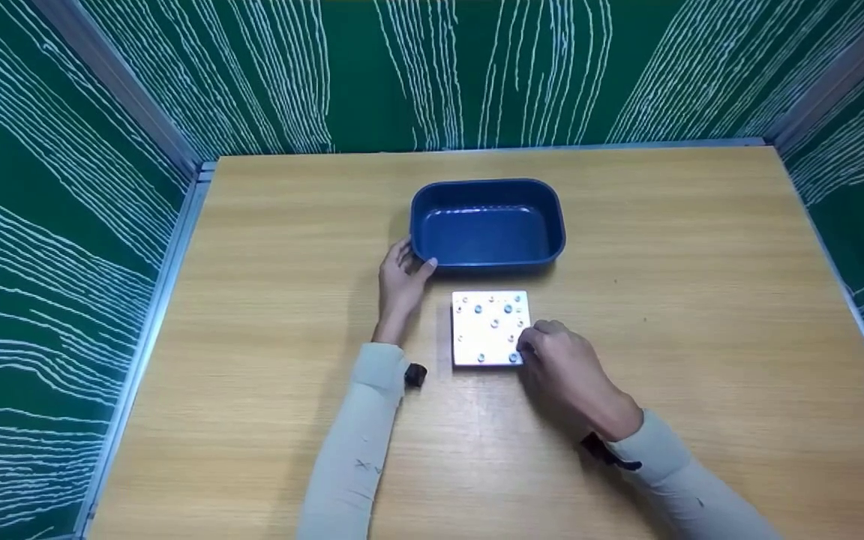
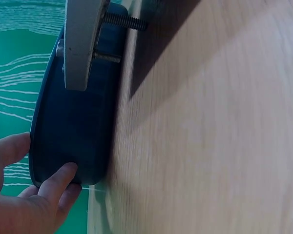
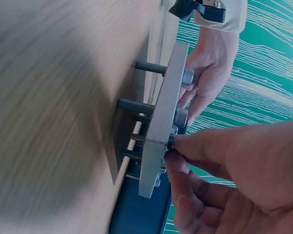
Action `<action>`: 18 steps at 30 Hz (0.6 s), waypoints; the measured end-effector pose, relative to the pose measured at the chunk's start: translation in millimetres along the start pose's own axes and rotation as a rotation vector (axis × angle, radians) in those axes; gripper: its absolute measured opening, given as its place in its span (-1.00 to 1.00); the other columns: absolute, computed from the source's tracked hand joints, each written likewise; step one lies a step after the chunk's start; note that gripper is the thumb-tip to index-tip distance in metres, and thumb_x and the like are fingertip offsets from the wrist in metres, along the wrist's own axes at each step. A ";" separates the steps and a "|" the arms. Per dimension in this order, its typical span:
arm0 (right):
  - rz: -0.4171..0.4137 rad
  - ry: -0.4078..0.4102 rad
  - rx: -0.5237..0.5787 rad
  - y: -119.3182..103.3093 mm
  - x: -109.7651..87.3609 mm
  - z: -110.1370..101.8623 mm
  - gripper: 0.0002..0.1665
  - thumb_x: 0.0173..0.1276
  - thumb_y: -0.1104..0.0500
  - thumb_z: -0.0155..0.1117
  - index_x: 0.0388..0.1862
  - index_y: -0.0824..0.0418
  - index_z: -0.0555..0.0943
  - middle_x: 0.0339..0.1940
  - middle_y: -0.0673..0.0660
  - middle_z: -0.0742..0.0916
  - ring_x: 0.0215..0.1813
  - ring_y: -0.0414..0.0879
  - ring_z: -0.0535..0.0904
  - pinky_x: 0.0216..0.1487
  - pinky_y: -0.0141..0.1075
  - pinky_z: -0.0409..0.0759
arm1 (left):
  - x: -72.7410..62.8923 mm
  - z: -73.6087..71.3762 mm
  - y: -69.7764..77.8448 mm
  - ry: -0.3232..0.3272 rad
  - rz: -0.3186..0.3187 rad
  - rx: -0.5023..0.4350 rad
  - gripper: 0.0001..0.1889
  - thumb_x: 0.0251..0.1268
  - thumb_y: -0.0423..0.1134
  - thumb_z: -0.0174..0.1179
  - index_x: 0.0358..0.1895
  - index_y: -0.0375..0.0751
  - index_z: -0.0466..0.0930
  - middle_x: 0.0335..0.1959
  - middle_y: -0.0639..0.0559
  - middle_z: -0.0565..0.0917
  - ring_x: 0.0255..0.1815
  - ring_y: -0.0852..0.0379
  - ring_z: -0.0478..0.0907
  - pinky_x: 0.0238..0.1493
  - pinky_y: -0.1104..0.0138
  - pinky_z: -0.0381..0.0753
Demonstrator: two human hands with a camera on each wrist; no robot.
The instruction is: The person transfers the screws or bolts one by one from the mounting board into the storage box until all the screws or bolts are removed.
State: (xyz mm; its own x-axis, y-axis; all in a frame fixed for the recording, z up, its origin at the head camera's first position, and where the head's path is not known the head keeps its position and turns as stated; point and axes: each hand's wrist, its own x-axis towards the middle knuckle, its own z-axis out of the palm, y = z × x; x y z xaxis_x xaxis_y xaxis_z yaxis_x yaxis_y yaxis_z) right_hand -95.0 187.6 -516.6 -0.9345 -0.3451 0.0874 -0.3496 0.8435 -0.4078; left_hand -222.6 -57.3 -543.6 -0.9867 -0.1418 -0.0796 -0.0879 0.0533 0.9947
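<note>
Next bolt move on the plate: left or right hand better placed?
Right, most likely: the right hand already pinches a bolt near the right edge of the plate. The left hand holds the blue bin by its near-left corner, off the plate.

A pale wood-grain counter (image 1: 274,300) carries everything, its grain running from side to side and its top lightly glossy. Toward the middle of its far half sits a dark blue rectangular basin (image 1: 486,236) with rounded corners, upright. Just on the near side of that, well inside the counter's edges, is a square metal plate (image 1: 475,330), its bolts (image 1: 508,309) pointing down; whether their tips touch the wood cannot be told.
</note>
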 end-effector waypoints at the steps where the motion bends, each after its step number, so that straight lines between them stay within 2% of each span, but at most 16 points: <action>1: -0.016 0.006 -0.024 -0.5 0.6 0.7 -0.91 0.34 0.43 0.38 -0.23 0.32 0.75 -0.35 0.16 0.70 -0.27 0.05 0.65 -0.24 -0.08 0.76 | 0.0 0.0 0.1 0.000 0.003 -0.001 -0.35 0.38 -0.47 0.35 0.51 -0.43 0.36 0.47 -0.34 0.50 0.53 -0.19 0.44 0.56 0.21 0.46; 4: -0.060 0.024 -0.100 -1.3 2.3 3.5 -0.97 0.31 0.42 0.39 -0.29 0.35 0.71 -0.41 0.18 0.67 -0.35 0.05 0.60 -0.38 -0.10 0.71 | 0.1 -0.2 0.0 0.004 0.009 -0.006 -0.35 0.37 -0.48 0.35 0.50 -0.45 0.36 0.45 -0.34 0.52 0.52 -0.18 0.46 0.56 0.22 0.46; 8: -0.070 0.010 -0.156 -2.5 4.6 5.8 -0.92 0.32 0.38 0.42 -0.28 0.38 0.66 -0.44 0.20 0.63 -0.44 0.02 0.54 -0.51 -0.15 0.66 | -0.1 -0.1 0.5 0.002 0.006 -0.005 -0.34 0.37 -0.47 0.35 0.50 -0.45 0.36 0.45 -0.34 0.52 0.51 -0.18 0.46 0.57 0.22 0.45; 14: -0.070 -0.029 -0.180 -4.7 8.1 5.8 -0.86 0.38 0.33 0.42 -0.18 0.39 0.65 -0.41 0.25 0.65 -0.49 0.00 0.56 -0.54 -0.18 0.69 | 0.1 0.3 -0.4 0.001 0.010 -0.002 -0.33 0.36 -0.47 0.36 0.50 -0.45 0.36 0.46 -0.35 0.51 0.52 -0.20 0.45 0.57 0.20 0.45; 18: -0.110 -0.003 -0.208 -5.9 8.5 5.8 -0.86 0.39 0.33 0.41 -0.21 0.39 0.62 -0.44 0.26 0.63 -0.52 0.01 0.55 -0.60 -0.17 0.67 | 1.1 0.0 -1.5 0.004 0.017 -0.011 -0.33 0.35 -0.48 0.36 0.50 -0.46 0.36 0.46 -0.36 0.51 0.52 -0.20 0.45 0.58 0.19 0.45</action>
State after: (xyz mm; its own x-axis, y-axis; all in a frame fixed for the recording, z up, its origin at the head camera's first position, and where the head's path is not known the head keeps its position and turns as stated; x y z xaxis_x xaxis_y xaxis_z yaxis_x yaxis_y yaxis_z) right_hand -100.6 177.3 -518.7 -0.8899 -0.4406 0.1181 -0.4559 0.8673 -0.2001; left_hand -223.6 -57.5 -545.2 -0.9875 -0.1445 -0.0623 -0.0695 0.0450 0.9966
